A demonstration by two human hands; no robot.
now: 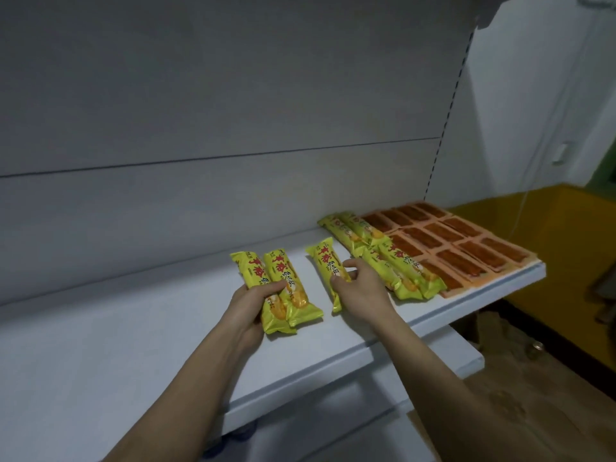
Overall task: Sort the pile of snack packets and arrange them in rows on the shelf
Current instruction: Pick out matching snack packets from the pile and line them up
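Note:
My left hand (248, 303) grips two yellow snack packets (283, 291) side by side over the white shelf (116, 345). My right hand (361, 286) pinches a single yellow packet (325, 266) that lies lengthwise on the shelf. To its right, several more yellow packets (393, 261) lie in rows. Beyond them, several flat orange-red packets (456, 245) fill the shelf's right end in neat rows.
The shelf's grey back panel (216, 111) rises behind. A lower white shelf (460, 355) juts out below at right. A yellow cabinet (566, 261) stands to the right, with wooden floor (500, 378) beneath.

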